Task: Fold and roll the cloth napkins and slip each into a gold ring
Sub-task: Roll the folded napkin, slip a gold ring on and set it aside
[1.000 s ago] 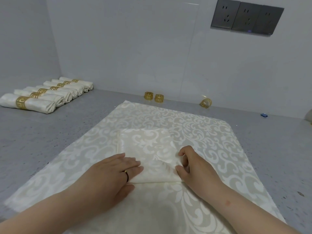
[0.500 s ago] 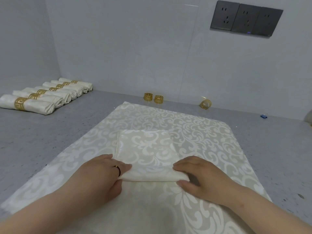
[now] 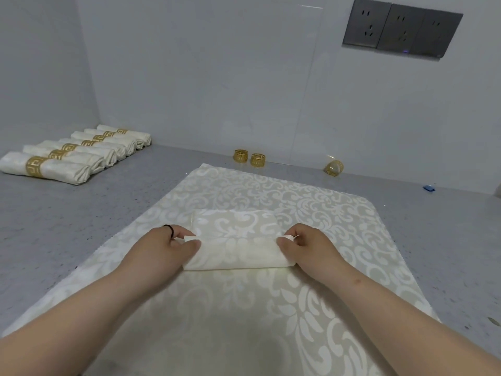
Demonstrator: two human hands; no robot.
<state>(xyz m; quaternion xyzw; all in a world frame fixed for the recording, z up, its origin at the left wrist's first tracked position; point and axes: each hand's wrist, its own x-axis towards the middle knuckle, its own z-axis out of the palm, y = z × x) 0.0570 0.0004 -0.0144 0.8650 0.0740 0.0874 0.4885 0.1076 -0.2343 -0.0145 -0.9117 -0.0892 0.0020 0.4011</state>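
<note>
The speckled grey stone counter [image 3: 54, 226] carries a large cream damask cloth [image 3: 298, 213] spread flat, and on its middle lies the folded cream damask napkin [image 3: 235, 240], its near edge turned up into the start of a roll. At the far left, a row of finished rolled cream napkins [image 3: 76, 156], six as far as I can count, already sit in gold rings. Three loose gold filigree rings remain by the wall: two upright gold rings [image 3: 249, 157] side by side and one tipped gold ring [image 3: 335, 168] further right. So most of the batch looks done; this napkin needs rolling out and ringing, and the spread cloth may be another to fold. The left hand [image 3: 165, 248] pinches the left end of the roll between curled fingers [image 3: 193, 243] and thumb; the right hand [image 3: 306, 245] pinches the right end likewise. Half a second ago both hands lay flatter over the near edge, which was only just lifting; now that edge is turned over and the hands sit at the ends
</note>
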